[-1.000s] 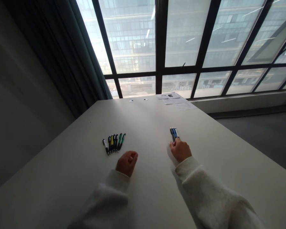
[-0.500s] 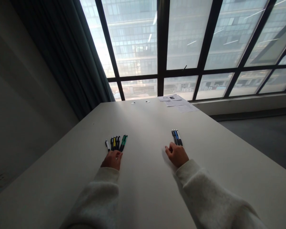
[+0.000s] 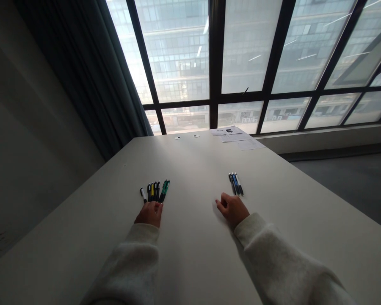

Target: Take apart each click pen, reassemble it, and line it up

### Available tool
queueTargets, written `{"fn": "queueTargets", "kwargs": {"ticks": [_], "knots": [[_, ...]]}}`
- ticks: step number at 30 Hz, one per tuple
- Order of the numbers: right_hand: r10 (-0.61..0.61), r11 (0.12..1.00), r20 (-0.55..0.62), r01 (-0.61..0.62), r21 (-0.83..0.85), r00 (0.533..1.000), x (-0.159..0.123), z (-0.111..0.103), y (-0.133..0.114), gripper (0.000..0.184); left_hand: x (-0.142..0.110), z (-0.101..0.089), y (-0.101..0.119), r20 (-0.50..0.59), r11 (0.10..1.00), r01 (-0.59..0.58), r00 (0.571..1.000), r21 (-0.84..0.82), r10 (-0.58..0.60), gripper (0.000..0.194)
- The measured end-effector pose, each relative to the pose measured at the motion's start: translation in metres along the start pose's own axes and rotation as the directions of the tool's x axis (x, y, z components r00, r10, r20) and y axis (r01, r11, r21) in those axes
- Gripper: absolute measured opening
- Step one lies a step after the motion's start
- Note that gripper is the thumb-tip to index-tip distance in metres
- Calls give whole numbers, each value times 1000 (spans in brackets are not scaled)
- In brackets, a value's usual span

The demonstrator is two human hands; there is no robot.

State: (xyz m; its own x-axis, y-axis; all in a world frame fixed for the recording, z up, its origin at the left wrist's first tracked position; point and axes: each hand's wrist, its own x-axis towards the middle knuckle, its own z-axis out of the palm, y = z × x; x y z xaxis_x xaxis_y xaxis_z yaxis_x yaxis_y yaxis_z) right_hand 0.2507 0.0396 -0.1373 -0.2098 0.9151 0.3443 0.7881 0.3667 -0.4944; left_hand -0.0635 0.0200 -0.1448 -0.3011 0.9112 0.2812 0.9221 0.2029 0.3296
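On the left of the white table [image 3: 190,245], several pens fan out away from my left hand [image 3: 149,213]: a white pen [image 3: 143,193], a yellow-and-black pen [image 3: 152,190], black ones and green pens [image 3: 165,190]. My left hand is closed at their near ends, where its fingers hide the tips. My right hand [image 3: 233,209] is curled, with nothing visible in it. Just beyond it lies a second small group, with black pens, a blue pen [image 3: 235,183] and a white-and-black pen [image 3: 239,185] side by side. A small gap separates that hand from them.
Printed sheets of paper [image 3: 233,135] lie at the far right corner of the table. Two small round white fittings [image 3: 177,137] sit along its far edge. A dark curtain [image 3: 114,84] and large windows [image 3: 178,51] stand behind it.
My right hand has drawn back slightly toward me and to the left, uncovering the near ends of the right-hand pens. My left hand has hardly moved.
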Motion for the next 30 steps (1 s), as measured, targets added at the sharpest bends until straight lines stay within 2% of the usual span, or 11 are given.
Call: {"fn": "queueTargets", "kwargs": {"ticks": [7,13,17,25,30], "knots": [[-3,1000,12,3,-2,1000,0,-1,-2,27,1,3,0,-24,999,4,1000,-51,-5,21],[-1,1000,21,1,-2,1000,0,0,0,26,4,3,1,-90,984,-5,996,-179,-11,22],[-3,1000,27,3,3,1000,0,0,0,26,4,4,3,-112,955,26,992,-295,-62,22],[5,1000,45,-5,3,999,1,0,2,25,0,6,7,-58,801,115,981,-587,-184,27],[19,999,57,-21,41,998,0,0,-4,26,-2,5,14,7,635,151,975,-757,-223,28]]}}
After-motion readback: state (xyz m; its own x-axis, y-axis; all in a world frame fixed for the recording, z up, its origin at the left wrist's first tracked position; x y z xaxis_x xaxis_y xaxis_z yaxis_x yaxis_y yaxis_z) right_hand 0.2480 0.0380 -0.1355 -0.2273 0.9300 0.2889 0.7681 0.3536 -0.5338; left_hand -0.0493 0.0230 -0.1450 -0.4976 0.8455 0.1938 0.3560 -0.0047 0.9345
